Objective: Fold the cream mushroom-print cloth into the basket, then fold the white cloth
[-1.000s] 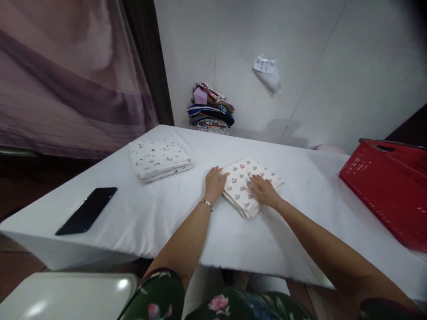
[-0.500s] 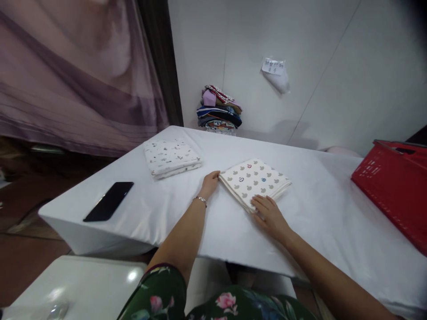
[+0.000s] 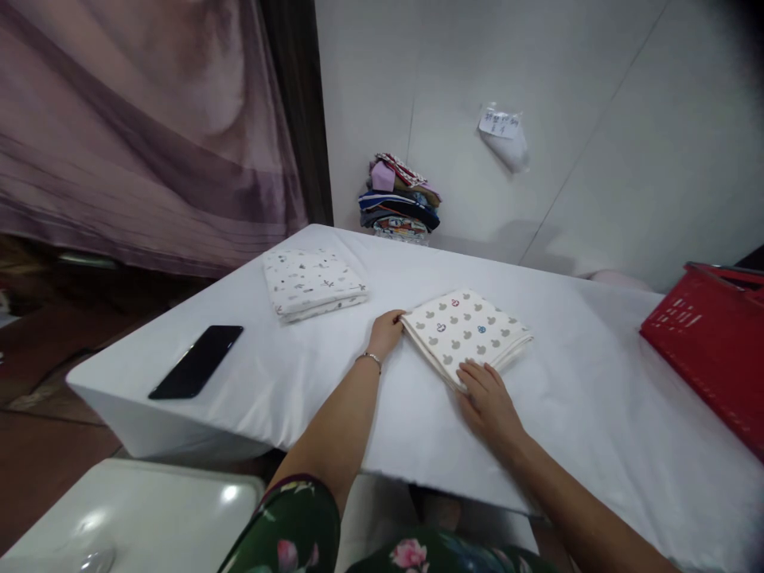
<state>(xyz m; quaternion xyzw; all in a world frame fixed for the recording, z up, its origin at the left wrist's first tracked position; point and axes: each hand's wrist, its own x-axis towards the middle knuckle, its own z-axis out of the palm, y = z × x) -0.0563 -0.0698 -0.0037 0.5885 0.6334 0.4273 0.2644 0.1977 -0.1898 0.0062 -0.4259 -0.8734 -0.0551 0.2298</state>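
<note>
A folded cream cloth with grey, red and blue prints (image 3: pixel 469 328) lies flat on the white-covered table (image 3: pixel 573 382). My left hand (image 3: pixel 387 333), with a bracelet at the wrist, pinches the cloth's left corner between thumb and fingers. On its near corner rests my right hand (image 3: pixel 486 396), the fingertips on the top layer and the thumb at the edge, hidden in part. Behind and left of my left hand sits another folded white cloth with small dark prints (image 3: pixel 313 280), which neither hand touches.
A black phone (image 3: pixel 196 361) lies at the table's left. At the right edge stands a red basket (image 3: pixel 710 350). A stack of folded clothes (image 3: pixel 399 199) rises behind the table by the wall. A white stool (image 3: pixel 137 509) is at the lower left.
The view has shifted slightly, so most things appear a little further right. Both hands keep about the same places on the cream cloth.
</note>
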